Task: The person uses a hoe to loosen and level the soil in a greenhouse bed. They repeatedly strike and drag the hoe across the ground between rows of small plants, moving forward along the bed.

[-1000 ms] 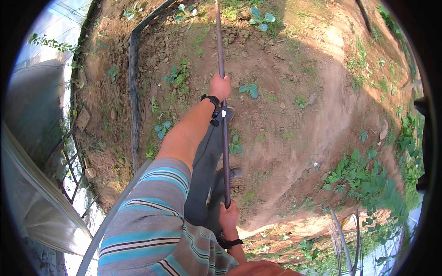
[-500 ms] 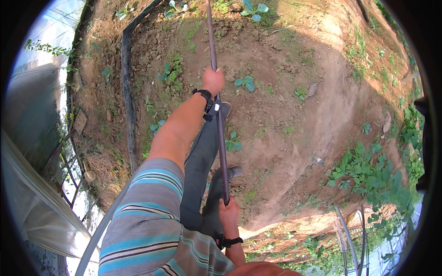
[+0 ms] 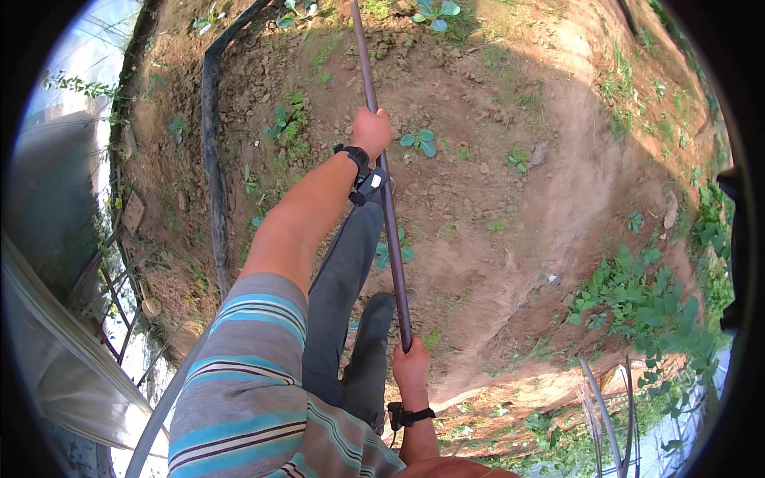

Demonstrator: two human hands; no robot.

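A long, dark brown pole runs up through the middle of the view, and its far end passes out of sight at the top edge. My left hand, stretched forward, wraps round the upper part of the pole. Closer to my body, my right hand is closed round its near end. Each wrist wears a black strap with a small device. Below the pole is brown soil with a leafy seedling to the right of my left hand. Another seedling is partly hidden behind the pole.
A dark bent pipe lies along the soil on the left. Whitish sheeting hangs at the far left. Leafy vines grow at the right. My legs stand beside the pole. More seedlings grow farther ahead.
The pole's near end has swung to the right with my right hand. My left hand has moved slightly forward. My legs have shifted, and the shoes are now mostly hidden.
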